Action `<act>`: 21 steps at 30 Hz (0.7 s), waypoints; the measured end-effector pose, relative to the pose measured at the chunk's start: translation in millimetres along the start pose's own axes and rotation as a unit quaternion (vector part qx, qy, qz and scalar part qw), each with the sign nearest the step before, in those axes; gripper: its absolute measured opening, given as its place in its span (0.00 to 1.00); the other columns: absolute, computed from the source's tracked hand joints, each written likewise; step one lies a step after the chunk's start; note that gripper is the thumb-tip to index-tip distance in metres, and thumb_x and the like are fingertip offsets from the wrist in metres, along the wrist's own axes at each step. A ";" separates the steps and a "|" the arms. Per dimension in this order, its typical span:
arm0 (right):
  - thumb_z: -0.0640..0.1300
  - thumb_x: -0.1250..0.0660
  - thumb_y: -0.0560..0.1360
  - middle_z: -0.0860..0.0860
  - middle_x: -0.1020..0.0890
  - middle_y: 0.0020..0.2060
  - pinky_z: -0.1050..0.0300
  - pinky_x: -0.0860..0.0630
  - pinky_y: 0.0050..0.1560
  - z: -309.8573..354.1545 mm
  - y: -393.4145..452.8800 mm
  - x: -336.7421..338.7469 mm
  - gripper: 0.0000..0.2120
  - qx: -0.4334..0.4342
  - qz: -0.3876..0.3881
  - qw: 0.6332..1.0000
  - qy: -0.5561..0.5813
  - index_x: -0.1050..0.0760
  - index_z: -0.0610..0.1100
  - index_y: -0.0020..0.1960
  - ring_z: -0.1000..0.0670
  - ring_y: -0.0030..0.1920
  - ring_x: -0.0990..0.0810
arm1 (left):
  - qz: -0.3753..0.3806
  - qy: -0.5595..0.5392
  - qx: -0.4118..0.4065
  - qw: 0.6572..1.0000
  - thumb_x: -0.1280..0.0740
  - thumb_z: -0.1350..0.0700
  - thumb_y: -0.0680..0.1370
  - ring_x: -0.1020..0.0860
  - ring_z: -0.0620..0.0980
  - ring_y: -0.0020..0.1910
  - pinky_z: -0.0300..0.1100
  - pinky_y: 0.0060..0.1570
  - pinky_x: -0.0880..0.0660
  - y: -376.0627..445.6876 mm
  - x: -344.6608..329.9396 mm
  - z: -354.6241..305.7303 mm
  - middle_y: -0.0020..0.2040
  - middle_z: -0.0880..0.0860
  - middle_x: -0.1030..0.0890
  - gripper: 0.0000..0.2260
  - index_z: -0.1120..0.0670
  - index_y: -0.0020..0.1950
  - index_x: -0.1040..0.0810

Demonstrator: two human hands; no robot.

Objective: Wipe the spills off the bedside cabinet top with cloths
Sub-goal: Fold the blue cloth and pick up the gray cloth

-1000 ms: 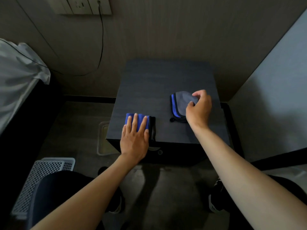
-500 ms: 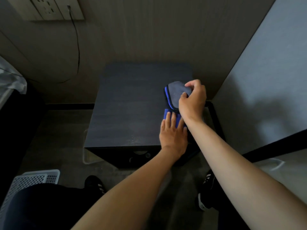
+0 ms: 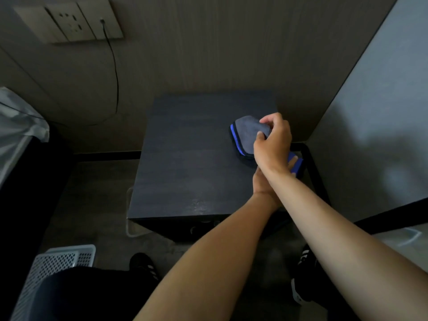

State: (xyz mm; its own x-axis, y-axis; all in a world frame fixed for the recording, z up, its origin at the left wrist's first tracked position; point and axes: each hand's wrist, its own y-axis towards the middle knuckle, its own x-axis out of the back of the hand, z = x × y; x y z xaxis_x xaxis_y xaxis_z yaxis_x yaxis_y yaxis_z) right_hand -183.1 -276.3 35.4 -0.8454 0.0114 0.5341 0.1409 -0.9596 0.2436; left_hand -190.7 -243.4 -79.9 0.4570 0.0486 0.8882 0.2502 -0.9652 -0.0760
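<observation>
Upper left of the frame: wall socket panel point(image 3: 69, 23) with a black cable point(image 3: 115, 72) hanging down the wall. Far left edge: pale bedding point(image 3: 18, 135). Lower left corner: white perforated basket point(image 3: 53, 267) on the floor.

Centre: dark bedside cabinet top point(image 3: 190, 158), serving as the counter, faint wet sheen near its front edge.

Right of centre, forearms crossed over the counter's right side. Left hand point(image 3: 262, 181) mostly hidden beneath the right wrist, pressed down toward a blue cloth point(image 3: 297, 165) at the counter's right edge; only a strip of that cloth and a fingertip showing, so cannot tell whether that grip is clenched or flat. Right hand point(image 3: 274, 140) just above it in the frame, grip pinched on a folded grey cloth point(image 3: 250, 133) with blue trim, cloth lying on the counter near the back right corner, thumb and fingers closed over its right end.

Bottom of frame: black shoes point(image 3: 144, 265) on the floor. Right side: pale wall point(image 3: 382, 112).
</observation>
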 end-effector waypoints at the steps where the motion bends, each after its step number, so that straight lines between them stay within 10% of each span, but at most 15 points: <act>1: 0.32 0.35 0.76 0.49 0.24 0.54 0.61 0.24 0.53 2.2 1.0 -0.8 0.13 0.007 -0.004 1.000 0.002 0.27 0.47 0.55 0.55 0.50 0.25 | -0.011 0.034 -0.014 0.999 0.39 0.52 0.83 0.37 0.50 0.76 0.37 0.73 0.39 2.2 8.6 -0.4 0.78 0.55 0.37 0.28 0.55 0.80 0.46; 10: 0.29 0.35 0.74 0.49 0.25 0.53 0.79 0.32 0.45 30.9 17.8 -11.7 0.13 0.023 -0.034 0.997 0.066 0.26 0.43 0.54 0.57 0.48 0.27 | -0.106 0.096 0.105 0.984 0.51 0.44 0.84 0.53 0.51 0.81 0.48 0.78 0.53 -9.1 66.4 110.6 0.82 0.50 0.48 0.24 0.44 0.80 0.44; 21: 0.31 0.35 0.74 0.48 0.23 0.54 0.60 0.22 0.52 44.3 11.5 -36.8 0.14 -0.019 -0.025 0.995 0.096 0.27 0.46 0.55 0.53 0.52 0.22 | -0.145 0.115 0.262 0.947 0.50 0.45 0.84 0.52 0.56 0.81 0.50 0.77 0.50 -70.2 122.0 232.7 0.82 0.55 0.48 0.25 0.45 0.81 0.46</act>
State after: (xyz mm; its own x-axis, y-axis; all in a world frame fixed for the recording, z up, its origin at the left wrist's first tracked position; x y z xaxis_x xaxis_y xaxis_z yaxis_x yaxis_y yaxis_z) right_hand -127.6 -275.3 54.4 -0.9340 0.0084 0.3571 0.0801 -0.9693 0.2324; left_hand 46.1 -109.9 -71.7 0.1222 0.1765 0.9767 0.7530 -0.6576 0.0246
